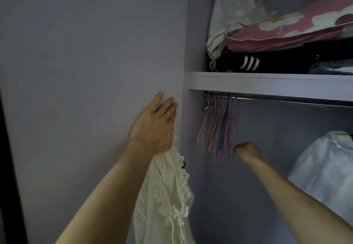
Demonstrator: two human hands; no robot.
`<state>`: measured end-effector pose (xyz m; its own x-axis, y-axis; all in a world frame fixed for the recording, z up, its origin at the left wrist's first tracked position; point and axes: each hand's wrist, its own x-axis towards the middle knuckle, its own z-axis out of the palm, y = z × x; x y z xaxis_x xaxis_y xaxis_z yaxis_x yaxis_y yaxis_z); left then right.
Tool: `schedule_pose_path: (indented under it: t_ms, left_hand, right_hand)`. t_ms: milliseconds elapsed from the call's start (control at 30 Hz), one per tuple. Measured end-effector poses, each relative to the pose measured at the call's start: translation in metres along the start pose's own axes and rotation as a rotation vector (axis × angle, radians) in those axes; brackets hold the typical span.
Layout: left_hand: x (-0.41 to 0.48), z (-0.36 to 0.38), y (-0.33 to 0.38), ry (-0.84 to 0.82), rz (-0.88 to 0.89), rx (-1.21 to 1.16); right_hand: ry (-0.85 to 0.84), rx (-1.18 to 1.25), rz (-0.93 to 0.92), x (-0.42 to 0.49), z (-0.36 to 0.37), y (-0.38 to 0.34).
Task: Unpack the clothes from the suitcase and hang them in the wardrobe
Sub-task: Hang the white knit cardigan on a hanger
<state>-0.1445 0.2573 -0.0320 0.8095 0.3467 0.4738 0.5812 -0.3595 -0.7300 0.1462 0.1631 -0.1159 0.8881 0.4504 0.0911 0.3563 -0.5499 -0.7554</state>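
Left of the shelf (267, 83), the pale wardrobe panel (95, 52) fills the view. The left hand (154, 125) is raised against it, just below shelf level and left of the shelf's end. The fingers that show lie straight on the panel, one of them wearing a ring. The white lace garment (168, 196) hangs straight down from under this hand's palm, along the inner side of the forearm, well below the shelf. The hand holds it up, but the thumb and the grip itself are hidden beneath the palm.

Directly under the shelf runs a metal rail (286, 101). A bunch of thin hangers (219, 129) in pink, blue and white hangs at its left end, close to the shelf's left end and blurred lower down. The right hand (247, 151) is below the shelf, at the lower right edge of the bunch and touching it. Its fingers are curled tight, but the blur hides whether they hold a hanger.

On the shelf lies a black garment with white stripes (248, 63), with pink floral bedding (296, 27) on top of it. Below the shelf's right part sits a pale bundle (324, 167).
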Motion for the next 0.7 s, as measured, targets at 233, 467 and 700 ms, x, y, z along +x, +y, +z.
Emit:
schedule_pose_path:
  t_ms: [233,467,700]
  left_hand:
    - [-0.002,0.003,-0.001,0.028,0.005,-0.058]
    - [-0.003,-0.003,-0.011,-0.057,0.079,-0.125]
    - [-0.010,-0.045,-0.021,-0.064,-0.019,-0.865]
  right_hand:
    - [0.203,0.189,-0.034,-0.013,-0.011,-0.029]
    - [0.254,0.026,-0.116,-0.050,-0.056,-0.043]
    - [0.151,0.053,-0.007,-0.160,-0.138,-0.019]
